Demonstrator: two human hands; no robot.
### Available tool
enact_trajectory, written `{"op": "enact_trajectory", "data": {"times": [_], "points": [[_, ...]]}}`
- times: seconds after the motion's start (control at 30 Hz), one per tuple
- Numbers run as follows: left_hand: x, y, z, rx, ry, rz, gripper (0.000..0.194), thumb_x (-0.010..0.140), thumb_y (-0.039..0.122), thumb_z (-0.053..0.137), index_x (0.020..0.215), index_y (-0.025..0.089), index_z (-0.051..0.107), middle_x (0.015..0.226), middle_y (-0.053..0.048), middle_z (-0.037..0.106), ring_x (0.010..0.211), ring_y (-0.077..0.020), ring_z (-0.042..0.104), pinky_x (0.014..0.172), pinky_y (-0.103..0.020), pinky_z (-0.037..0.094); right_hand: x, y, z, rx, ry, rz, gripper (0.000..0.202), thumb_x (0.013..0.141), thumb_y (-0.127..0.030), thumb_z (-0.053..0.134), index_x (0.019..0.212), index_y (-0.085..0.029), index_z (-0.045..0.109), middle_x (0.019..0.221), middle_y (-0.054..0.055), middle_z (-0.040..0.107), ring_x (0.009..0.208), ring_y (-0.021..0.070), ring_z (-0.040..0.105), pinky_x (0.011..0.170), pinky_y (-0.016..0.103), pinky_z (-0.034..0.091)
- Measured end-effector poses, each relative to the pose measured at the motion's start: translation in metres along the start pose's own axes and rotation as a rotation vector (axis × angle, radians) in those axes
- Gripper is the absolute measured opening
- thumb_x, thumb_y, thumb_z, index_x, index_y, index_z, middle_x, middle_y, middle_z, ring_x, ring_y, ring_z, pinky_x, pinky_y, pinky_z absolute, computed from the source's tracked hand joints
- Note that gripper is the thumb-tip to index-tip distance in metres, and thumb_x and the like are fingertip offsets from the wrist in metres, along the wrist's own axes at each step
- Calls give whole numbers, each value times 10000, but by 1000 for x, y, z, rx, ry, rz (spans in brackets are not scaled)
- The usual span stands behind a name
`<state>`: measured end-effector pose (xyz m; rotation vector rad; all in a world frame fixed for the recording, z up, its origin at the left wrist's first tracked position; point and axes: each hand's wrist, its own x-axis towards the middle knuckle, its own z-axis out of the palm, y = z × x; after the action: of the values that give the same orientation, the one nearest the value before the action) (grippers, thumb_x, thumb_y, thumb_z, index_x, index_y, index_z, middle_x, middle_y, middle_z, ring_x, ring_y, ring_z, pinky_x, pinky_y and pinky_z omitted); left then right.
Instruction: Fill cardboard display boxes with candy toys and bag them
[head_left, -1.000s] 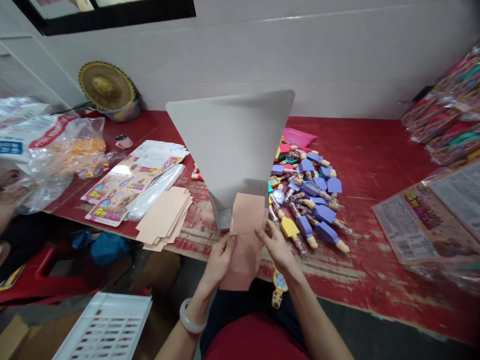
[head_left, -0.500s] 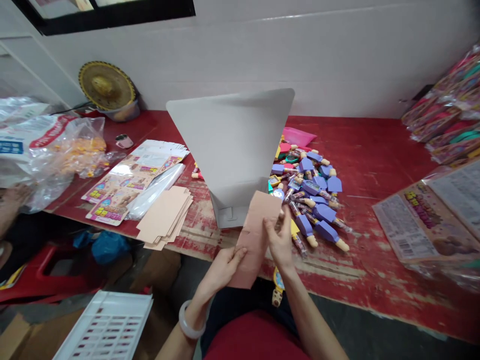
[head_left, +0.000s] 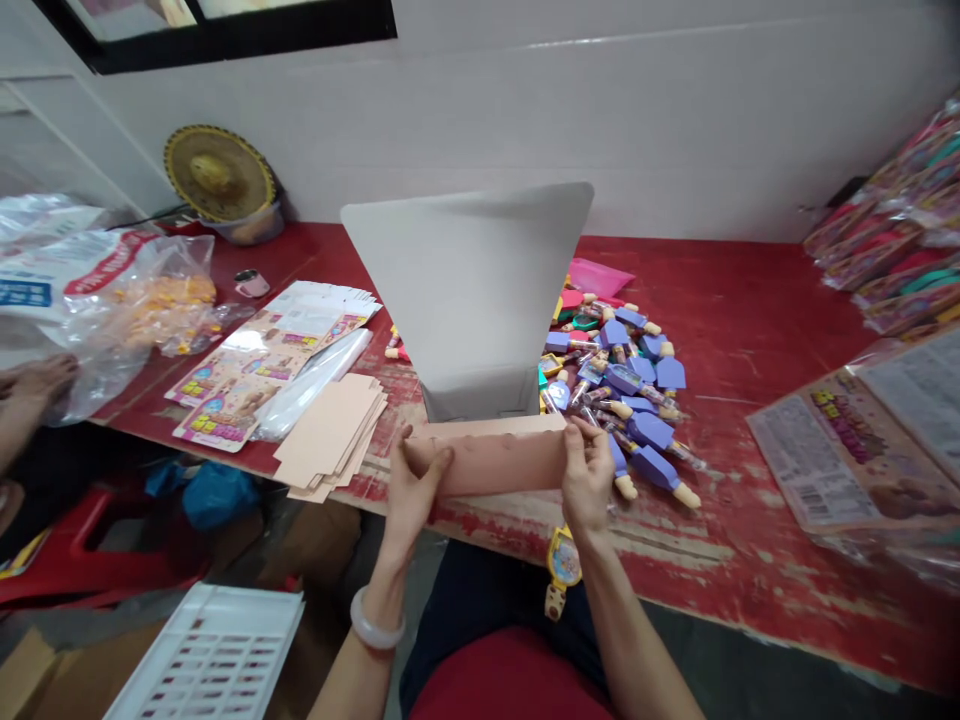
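A pinkish-beige card (head_left: pixel 499 462) is stretched level between my two hands, its upper strip folded along a crease with small notches. My left hand (head_left: pixel 415 480) pinches its left end, thumb in front. At the right end, my right hand (head_left: pixel 589 470) grips it the same way. Just behind the card, a tall grey-white box (head_left: pixel 469 300) stands on the table with its flap raised; the card hides its lower front. To the right lies a pile of purple toy pieces with clear tubes (head_left: pixel 649 430). A stack of beige cards (head_left: pixel 330 435) rests to the left.
Printed cards (head_left: pixel 232 390) and clear plastic sleeves (head_left: pixel 315 380) lie left on the red table (head_left: pixel 750 380). Bags (head_left: pixel 97 280) fill the far left, near another person's hand (head_left: pixel 41 385). Packaged goods (head_left: pixel 900 240) are stacked right. A white tray (head_left: pixel 217 650) sits below left.
The card has turned from upright and slanted to level, with its upper strip now folded. My left hand has moved up and left, my right hand slightly right.
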<state>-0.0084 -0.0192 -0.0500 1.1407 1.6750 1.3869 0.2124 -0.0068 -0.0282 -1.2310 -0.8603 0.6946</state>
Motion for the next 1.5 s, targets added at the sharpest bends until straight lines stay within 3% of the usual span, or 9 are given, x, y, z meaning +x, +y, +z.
{"op": "enact_trajectory", "data": {"times": [0.13, 0.33, 0.57, 0.8, 0.97, 1.07, 1.17, 1.27, 1.5], "points": [[9, -3, -5, -23, -179, -49, 614, 790, 677, 673, 1070, 132, 665, 1009, -113, 689, 983, -273, 669, 885, -405, 550, 8, -8, 1, -192, -99, -157, 404, 966, -548, 511, 959, -189, 695, 1065, 88, 671, 1054, 251, 607, 1006, 414, 453], [31, -14, 3, 139, -72, 266, 735, 854, 521, 692, 1478, 209, 462, 1425, -153, 550, 1212, -270, 598, 924, -381, 536, 38, 7, 4, -177, -224, -179, 415, 923, -551, 576, 997, -185, 754, 1083, 89, 725, 1046, 251, 639, 988, 403, 471], [33, -44, 13, 155, -36, 148, 482, 966, 568, 485, 1232, 188, 617, 1218, -146, 677, 1142, -279, 642, 1024, -479, 492, 50, 71, -3, -282, -271, 66, 536, 800, -643, 615, 972, -147, 723, 1001, 117, 731, 973, 277, 656, 902, 402, 497], [79, -66, 32, -27, 131, -87, 518, 840, 492, 684, 1176, 187, 433, 1091, -94, 595, 908, -194, 662, 808, -363, 567, 81, 94, 24, -545, -232, 164, 548, 811, -520, 552, 1194, -130, 593, 1005, 116, 703, 915, 259, 655, 839, 358, 510], [91, -62, 47, 117, 292, 76, 543, 767, 255, 741, 1208, 164, 438, 1312, -177, 501, 1294, -297, 500, 1111, -510, 405, 96, 102, 45, -610, -323, 144, 308, 800, -323, 502, 994, -159, 675, 936, 111, 722, 889, 269, 665, 830, 344, 504], [74, -58, 55, 279, 428, 399, 514, 824, 268, 706, 1267, 163, 468, 1406, -190, 450, 1421, -323, 349, 1196, -554, 266, 97, 109, 51, -602, -322, 113, 294, 795, -301, 507, 976, -160, 691, 938, 118, 727, 916, 279, 666, 855, 352, 507], [61, -56, 71, 488, 129, 701, 236, 953, 236, 546, 1180, 187, 588, 1255, -138, 581, 1252, -274, 510, 1109, -488, 386, 96, 112, 53, -581, -328, 90, 310, 811, -308, 508, 1020, -168, 690, 977, 121, 732, 989, 278, 659, 900, 355, 504], [63, -62, 91, 716, -198, 664, 205, 996, 224, 482, 1048, 181, 675, 1102, -109, 648, 1099, -255, 571, 992, -420, 461, 93, 111, 47, -559, -370, 78, 296, 775, -305, 564, 1012, -176, 684, 973, 113, 737, 986, 274, 665, 898, 362, 513], [61, -78, 98, 876, -265, 545, 426, 968, 437, 573, 1278, 150, 627, 1261, -142, 627, 1164, -299, 546, 1019, -453, 430, 98, 83, -31, -572, -270, 39, 540, 803, -442, 615, 1253, -145, 594, 1069, 128, 726, 906, 266, 685, 836, 396, 539]]}}
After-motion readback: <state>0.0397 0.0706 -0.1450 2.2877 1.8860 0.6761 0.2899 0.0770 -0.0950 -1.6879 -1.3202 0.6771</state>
